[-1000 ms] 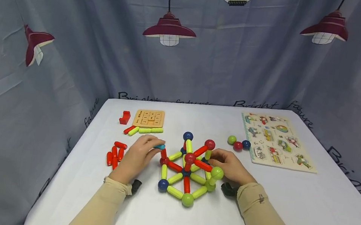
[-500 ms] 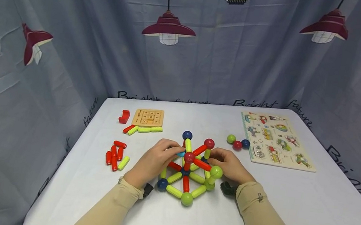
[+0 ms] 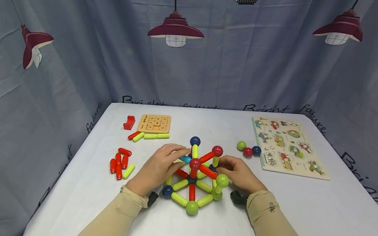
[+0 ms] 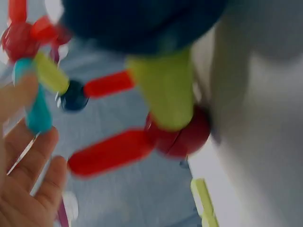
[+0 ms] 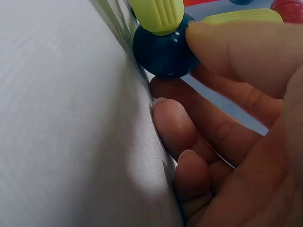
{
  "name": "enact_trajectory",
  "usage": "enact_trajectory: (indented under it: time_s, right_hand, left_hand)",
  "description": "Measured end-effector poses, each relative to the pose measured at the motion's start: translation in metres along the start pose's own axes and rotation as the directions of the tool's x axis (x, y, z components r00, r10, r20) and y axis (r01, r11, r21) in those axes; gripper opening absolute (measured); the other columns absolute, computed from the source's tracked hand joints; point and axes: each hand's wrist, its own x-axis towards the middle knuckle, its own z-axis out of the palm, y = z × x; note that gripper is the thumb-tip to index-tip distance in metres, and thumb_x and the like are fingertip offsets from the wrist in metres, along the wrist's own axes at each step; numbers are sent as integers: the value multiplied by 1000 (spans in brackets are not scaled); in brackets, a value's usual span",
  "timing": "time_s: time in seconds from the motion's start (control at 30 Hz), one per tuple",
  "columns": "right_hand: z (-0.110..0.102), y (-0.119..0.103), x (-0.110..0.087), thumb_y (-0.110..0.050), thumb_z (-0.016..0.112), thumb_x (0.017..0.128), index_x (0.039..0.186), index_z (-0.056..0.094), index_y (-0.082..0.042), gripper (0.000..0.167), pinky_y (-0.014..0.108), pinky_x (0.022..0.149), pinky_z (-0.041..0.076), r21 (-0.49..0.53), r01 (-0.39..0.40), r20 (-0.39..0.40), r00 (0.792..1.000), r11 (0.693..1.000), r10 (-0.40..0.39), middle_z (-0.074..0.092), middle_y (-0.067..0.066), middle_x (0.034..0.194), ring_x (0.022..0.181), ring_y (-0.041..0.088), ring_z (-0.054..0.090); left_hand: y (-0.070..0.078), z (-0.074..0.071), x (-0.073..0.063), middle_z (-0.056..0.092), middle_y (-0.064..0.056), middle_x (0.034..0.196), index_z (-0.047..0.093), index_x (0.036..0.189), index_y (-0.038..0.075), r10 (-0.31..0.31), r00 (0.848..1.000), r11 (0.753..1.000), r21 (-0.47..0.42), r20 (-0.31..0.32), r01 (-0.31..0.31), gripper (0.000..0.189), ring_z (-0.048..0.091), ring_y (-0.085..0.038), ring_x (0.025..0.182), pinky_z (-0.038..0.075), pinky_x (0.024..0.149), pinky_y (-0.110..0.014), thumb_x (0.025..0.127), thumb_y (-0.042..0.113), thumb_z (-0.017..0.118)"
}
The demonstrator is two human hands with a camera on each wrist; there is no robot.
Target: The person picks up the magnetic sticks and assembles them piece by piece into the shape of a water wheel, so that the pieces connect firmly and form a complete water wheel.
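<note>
A magnetic stick-and-ball structure stands mid-table, with a flat wheel of green and red rods around a dark blue centre ball (image 3: 192,180). Above it, red rods join a raised red ball (image 3: 195,164) to another red ball (image 3: 217,151) and a green ball (image 3: 222,180). My left hand (image 3: 161,166) pinches a light blue magnetic rod (image 4: 39,111) between thumb and fingers, its far end at the raised red ball. At the structure's right side, my right hand (image 3: 239,174) holds a dark blue ball (image 5: 165,52) low by the tabletop, a green rod (image 5: 158,14) attached to it.
Loose red rods (image 3: 119,164) and a green rod (image 3: 128,171) lie to the left. More rods (image 3: 150,136) lie by a wooden number puzzle (image 3: 154,123) and a red block (image 3: 129,122). Three loose balls (image 3: 247,152) sit beside a picture puzzle board (image 3: 289,147) at right.
My left hand has carried the light blue rod rightward to the raised red ball, uncovering a loose green rod. The structure has shifted slightly left; my right hand stays at its side.
</note>
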Motion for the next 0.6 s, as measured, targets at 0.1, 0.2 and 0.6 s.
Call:
enact_trajectory:
  time_s: [0.1, 0.2, 0.6]
  right_hand:
    - [1, 1, 2, -20, 72, 97, 126, 70, -18, 29, 40, 97, 55, -8, 13, 9, 1000, 1000, -13, 71, 2, 118, 104, 23, 65]
    - [1, 2, 4, -21, 73, 96, 124, 71, -20, 28, 40, 97, 54, -30, 16, 2, 1000, 999, -16, 71, 1, 117, 104, 21, 65]
    - [-23, 5, -12, -9, 66, 93, 111, 74, -9, 20, 40, 91, 50, -30, 94, 164, 983, 995, -88, 75, 5, 101, 96, 26, 64]
  left_hand:
    - [-4, -12, -9, 59, -1, 129, 56, 136, 18, -160, 984, 987, -8, 82, 161, 75, 51, -16, 121, 47, 105, -39, 77, 51, 89]
    - [-9, -26, -19, 62, 0, 100, 59, 111, 16, -342, 902, 930, -40, 265, 365, 81, 54, -16, 94, 49, 79, -35, 57, 63, 95]
    - [-32, -18, -25, 63, 4, 74, 65, 105, 18, -420, 766, 833, -128, 487, 538, 28, 57, -14, 65, 47, 59, -29, 88, 30, 83]
